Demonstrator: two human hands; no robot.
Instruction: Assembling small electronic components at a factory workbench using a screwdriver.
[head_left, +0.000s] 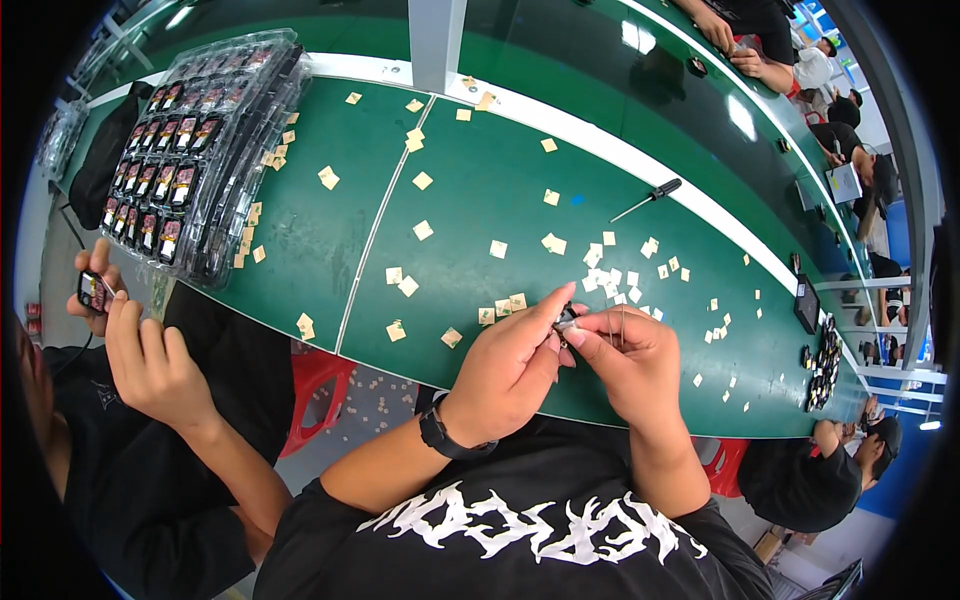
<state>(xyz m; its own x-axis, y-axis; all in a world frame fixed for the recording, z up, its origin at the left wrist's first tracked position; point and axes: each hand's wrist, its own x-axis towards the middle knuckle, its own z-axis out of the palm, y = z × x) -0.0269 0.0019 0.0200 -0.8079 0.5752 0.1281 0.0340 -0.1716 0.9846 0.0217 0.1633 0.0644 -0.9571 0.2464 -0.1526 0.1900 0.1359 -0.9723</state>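
Note:
Close in front of my chest, my left hand (pixel 508 368) is closed round a small black piece (pixel 566 316), mostly hidden by the fingers. My right hand (pixel 632 362) meets it from the other side, thumb and forefinger pinched at the piece's edge. A thin metallic line (pixel 622 322) shows beside the right fingers; its kind I cannot make out. Just beyond both hands, small cream paper squares (pixel 606 280) lie scattered on the green table (pixel 460 290). Farther off rests a screwdriver (pixel 648 200) with a black handle.
Stacked clear trays (pixel 170 160) of small black devices stand at the table's left. Beside me on the left, a co-worker's hands (pixel 150 350) hold a similar black device (pixel 92 292). A black box (pixel 807 304) and a pile of black parts (pixel 824 368) sit at the right end.

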